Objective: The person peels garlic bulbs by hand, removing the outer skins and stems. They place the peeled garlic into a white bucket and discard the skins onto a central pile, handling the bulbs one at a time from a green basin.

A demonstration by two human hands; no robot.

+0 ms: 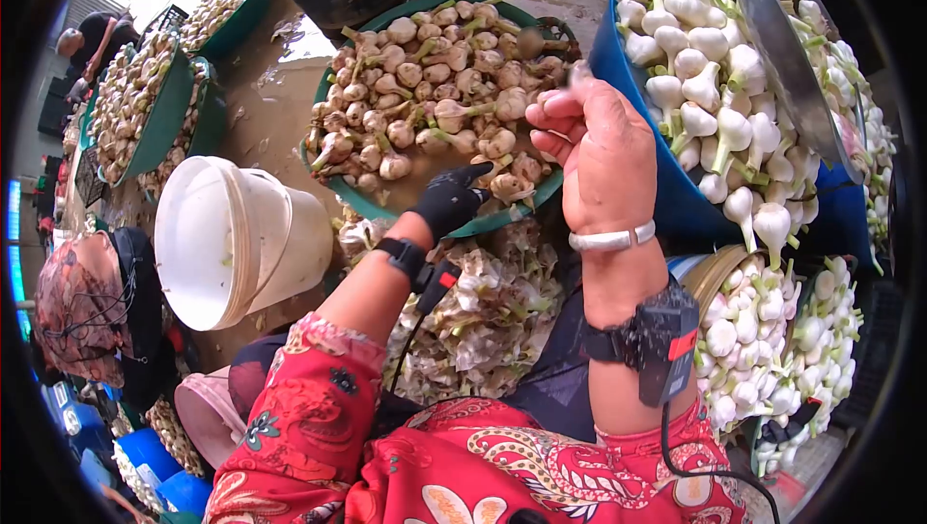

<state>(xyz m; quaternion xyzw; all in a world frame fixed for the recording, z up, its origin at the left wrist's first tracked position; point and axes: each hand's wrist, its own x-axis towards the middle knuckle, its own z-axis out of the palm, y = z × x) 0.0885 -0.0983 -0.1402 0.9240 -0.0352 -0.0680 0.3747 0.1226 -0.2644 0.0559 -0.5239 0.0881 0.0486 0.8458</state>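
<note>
Two hands work over one green basin [492,222] at 12 o'clock, heaped with unpeeled garlic [425,89] (too many to count). The gloved left hand [449,198] touches bulbs at the near rim, and I cannot tell its grip. The right hand [603,152] curls to a narrow grip, contents blurred. One blue tub [676,205] crowds 2 o'clock, and one white bucket [241,239] sits at 9.

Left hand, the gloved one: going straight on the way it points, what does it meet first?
Most likely the unpeeled garlic heaped at the near edge of the green basin. The left hand points up and right, with its fingertips close to that heap; its height above it is unclear.
</note>
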